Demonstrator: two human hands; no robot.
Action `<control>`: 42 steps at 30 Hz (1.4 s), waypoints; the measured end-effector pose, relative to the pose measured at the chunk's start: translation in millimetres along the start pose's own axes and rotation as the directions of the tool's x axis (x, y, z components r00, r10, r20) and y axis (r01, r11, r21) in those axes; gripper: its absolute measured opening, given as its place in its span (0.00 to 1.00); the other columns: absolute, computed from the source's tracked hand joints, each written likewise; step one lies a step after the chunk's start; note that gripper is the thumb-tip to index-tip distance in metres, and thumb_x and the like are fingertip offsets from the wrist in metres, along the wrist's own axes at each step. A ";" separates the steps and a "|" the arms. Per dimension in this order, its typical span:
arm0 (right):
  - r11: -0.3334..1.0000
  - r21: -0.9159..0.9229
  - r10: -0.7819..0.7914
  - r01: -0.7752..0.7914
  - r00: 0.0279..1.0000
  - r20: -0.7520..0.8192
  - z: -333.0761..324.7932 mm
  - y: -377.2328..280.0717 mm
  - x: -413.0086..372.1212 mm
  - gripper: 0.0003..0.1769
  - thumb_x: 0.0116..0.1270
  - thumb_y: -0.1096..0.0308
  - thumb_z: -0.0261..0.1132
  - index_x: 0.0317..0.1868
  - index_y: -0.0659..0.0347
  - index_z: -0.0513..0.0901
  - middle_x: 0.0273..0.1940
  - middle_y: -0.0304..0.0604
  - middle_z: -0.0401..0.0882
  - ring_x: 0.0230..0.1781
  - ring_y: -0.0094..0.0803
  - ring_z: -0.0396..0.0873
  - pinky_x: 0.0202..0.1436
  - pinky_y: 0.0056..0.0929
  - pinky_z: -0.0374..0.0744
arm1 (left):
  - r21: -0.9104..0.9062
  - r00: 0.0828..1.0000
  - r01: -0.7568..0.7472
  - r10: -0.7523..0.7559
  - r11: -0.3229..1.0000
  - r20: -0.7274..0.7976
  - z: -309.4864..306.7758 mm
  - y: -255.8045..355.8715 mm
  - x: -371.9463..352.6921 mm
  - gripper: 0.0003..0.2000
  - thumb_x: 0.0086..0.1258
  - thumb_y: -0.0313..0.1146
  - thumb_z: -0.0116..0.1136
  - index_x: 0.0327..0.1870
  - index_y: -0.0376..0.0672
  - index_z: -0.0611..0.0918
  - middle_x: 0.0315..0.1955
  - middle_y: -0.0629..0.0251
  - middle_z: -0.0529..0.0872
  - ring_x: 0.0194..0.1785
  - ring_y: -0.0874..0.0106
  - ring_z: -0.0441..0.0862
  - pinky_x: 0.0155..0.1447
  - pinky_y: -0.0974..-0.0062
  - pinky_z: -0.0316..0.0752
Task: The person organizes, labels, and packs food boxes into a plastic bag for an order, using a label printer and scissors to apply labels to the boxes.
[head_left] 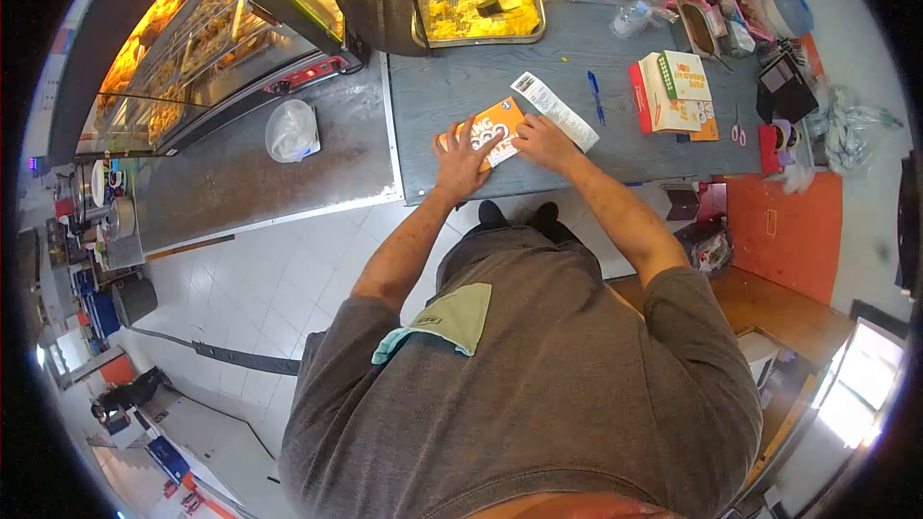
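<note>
An orange and white printed carton lies on the dark grey counter in front of me. My left hand rests on its left part with the fingers spread over the print. At the right edge of the carton, my right hand has its fingers bent together and pinching that edge; the thumb is partly hidden. Beyond my right hand lies a long white printed paper slip, partly behind the hand. A blue pen is to the right of the slip.
Metal trays of yellow food stand at the back. Red, white and green cartons and scissors are on the right. On the left, a clear plastic bag sits before a lit food cabinet. The counter's front edge is near my body.
</note>
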State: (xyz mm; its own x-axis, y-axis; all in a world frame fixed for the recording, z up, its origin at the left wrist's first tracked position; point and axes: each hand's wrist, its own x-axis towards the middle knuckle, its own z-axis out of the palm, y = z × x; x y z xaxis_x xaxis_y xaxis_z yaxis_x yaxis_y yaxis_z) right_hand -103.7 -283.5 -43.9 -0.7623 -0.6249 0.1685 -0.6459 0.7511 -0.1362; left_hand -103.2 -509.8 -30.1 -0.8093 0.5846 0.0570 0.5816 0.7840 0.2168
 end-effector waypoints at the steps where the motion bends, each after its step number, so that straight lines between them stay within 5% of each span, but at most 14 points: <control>1: 1.000 0.005 0.011 -0.011 1.000 0.010 0.7 3.2 -0.8 0.18 0.49 0.53 0.70 0.37 0.53 0.83 0.41 0.35 0.76 0.49 0.34 0.70 0.53 0.36 0.69 | -0.005 1.000 -0.003 0.003 1.000 -0.003 0.0 -0.3 0.3 0.36 0.52 0.43 0.68 0.66 0.78 0.68 0.69 0.54 0.56 0.67 0.50 0.55 0.62 0.36 0.49; 6: 0.997 -0.047 0.061 -0.058 0.997 0.057 -31.6 -14.5 9.1 0.24 0.53 0.42 0.65 0.38 0.55 0.83 0.39 0.36 0.77 0.48 0.35 0.71 0.52 0.35 0.69 | -0.031 1.000 -0.009 0.009 0.999 -0.009 1.1 -1.3 -0.4 0.35 0.52 0.44 0.68 0.65 0.77 0.69 0.69 0.54 0.56 0.67 0.50 0.54 0.62 0.36 0.49; 8: 0.990 -0.127 0.054 -0.066 0.994 -0.090 -23.2 -26.2 20.9 0.30 0.54 0.35 0.61 0.37 0.56 0.84 0.38 0.37 0.79 0.47 0.36 0.72 0.52 0.35 0.69 | -0.041 1.000 -0.006 0.005 0.999 -0.031 8.6 -4.3 -0.4 0.34 0.52 0.46 0.68 0.64 0.76 0.70 0.69 0.55 0.56 0.68 0.50 0.54 0.62 0.36 0.49; 13: 0.999 -0.032 -0.040 0.034 0.983 -0.182 1.0 -24.8 16.5 0.26 0.50 0.40 0.67 0.32 0.56 0.82 0.36 0.36 0.78 0.43 0.34 0.72 0.50 0.34 0.69 | -0.040 1.000 -0.015 0.015 0.999 -0.007 4.9 -4.3 -1.5 0.33 0.52 0.46 0.68 0.63 0.75 0.72 0.69 0.55 0.56 0.68 0.50 0.54 0.63 0.36 0.49; 19: 0.993 -0.104 -0.054 0.052 0.998 -0.024 -5.5 -19.1 14.4 0.25 0.51 0.40 0.66 0.31 0.55 0.84 0.39 0.35 0.79 0.46 0.33 0.72 0.50 0.34 0.69 | -0.026 1.000 -0.002 0.002 1.000 -0.001 1.1 -0.1 -0.6 0.35 0.51 0.46 0.69 0.64 0.76 0.70 0.69 0.56 0.56 0.68 0.51 0.54 0.63 0.37 0.48; 25: 0.991 -0.073 0.124 -0.115 0.983 0.132 -4.0 -34.1 14.4 0.21 0.52 0.45 0.68 0.35 0.52 0.87 0.44 0.34 0.78 0.54 0.33 0.69 0.55 0.37 0.68 | -0.028 1.000 0.013 -0.012 1.000 0.015 4.0 -0.7 -1.0 0.35 0.51 0.47 0.69 0.64 0.76 0.69 0.70 0.56 0.55 0.69 0.51 0.53 0.63 0.35 0.48; 31: 0.963 -0.028 0.267 -0.267 0.964 -0.020 -3.7 -44.0 2.2 0.17 0.51 0.53 0.71 0.38 0.52 0.85 0.46 0.36 0.75 0.54 0.35 0.68 0.53 0.40 0.68 | -0.031 0.996 0.069 -0.067 0.997 0.053 -10.3 8.2 2.2 0.38 0.46 0.49 0.71 0.64 0.75 0.70 0.70 0.55 0.56 0.68 0.49 0.54 0.60 0.32 0.52; 33: 0.939 0.089 0.334 -0.333 0.943 0.008 -14.1 -47.8 -11.1 0.14 0.53 0.58 0.71 0.38 0.54 0.82 0.46 0.37 0.74 0.54 0.37 0.68 0.56 0.41 0.69 | -0.022 0.987 0.112 -0.109 0.993 0.115 -8.8 10.7 7.1 0.39 0.43 0.50 0.72 0.64 0.74 0.70 0.69 0.55 0.57 0.67 0.49 0.56 0.60 0.35 0.55; 36: 0.840 0.328 0.480 -0.433 0.874 -0.076 -17.9 -46.3 -59.4 0.12 0.54 0.60 0.69 0.35 0.56 0.80 0.45 0.39 0.74 0.53 0.38 0.68 0.59 0.40 0.68 | -0.200 0.998 -0.011 -0.003 0.980 -0.070 14.3 -1.0 18.0 0.39 0.42 0.50 0.72 0.63 0.73 0.71 0.67 0.52 0.60 0.65 0.46 0.60 0.61 0.40 0.59; 38: 0.823 0.357 0.510 -0.442 0.851 -0.123 -18.2 -37.0 -105.5 0.12 0.55 0.62 0.69 0.36 0.57 0.80 0.42 0.41 0.74 0.49 0.38 0.72 0.54 0.37 0.72 | -0.139 0.993 0.095 -0.103 0.986 -0.051 11.0 5.7 20.2 0.37 0.42 0.48 0.72 0.62 0.63 0.74 0.62 0.50 0.68 0.63 0.48 0.63 0.64 0.49 0.61; 40: 0.502 0.687 0.604 -0.526 0.781 0.157 -13.8 -28.0 -152.1 0.12 0.57 0.62 0.69 0.38 0.59 0.80 0.45 0.43 0.76 0.46 0.37 0.76 0.48 0.35 0.76 | -0.248 0.990 0.080 -0.105 0.965 -0.091 4.5 9.8 25.6 0.37 0.42 0.46 0.73 0.61 0.56 0.74 0.59 0.50 0.70 0.62 0.50 0.65 0.63 0.52 0.63; 42: 0.405 0.745 0.589 -0.530 0.774 0.231 -30.6 -22.8 -198.0 0.13 0.59 0.62 0.69 0.41 0.59 0.80 0.47 0.43 0.77 0.46 0.36 0.77 0.47 0.34 0.77 | -0.357 0.983 0.068 -0.122 0.932 -0.134 4.9 34.1 35.5 0.37 0.42 0.44 0.73 0.59 0.50 0.75 0.56 0.50 0.73 0.61 0.53 0.68 0.63 0.55 0.64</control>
State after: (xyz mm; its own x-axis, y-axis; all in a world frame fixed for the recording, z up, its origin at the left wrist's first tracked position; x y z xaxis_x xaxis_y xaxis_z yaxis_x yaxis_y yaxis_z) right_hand 63.2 -170.4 -44.4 -0.9803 -0.0907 -0.1754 0.1117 0.4775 -0.8715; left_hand -111.7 -461.3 -25.4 -0.8781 0.4510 0.1597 0.4580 0.6957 0.5535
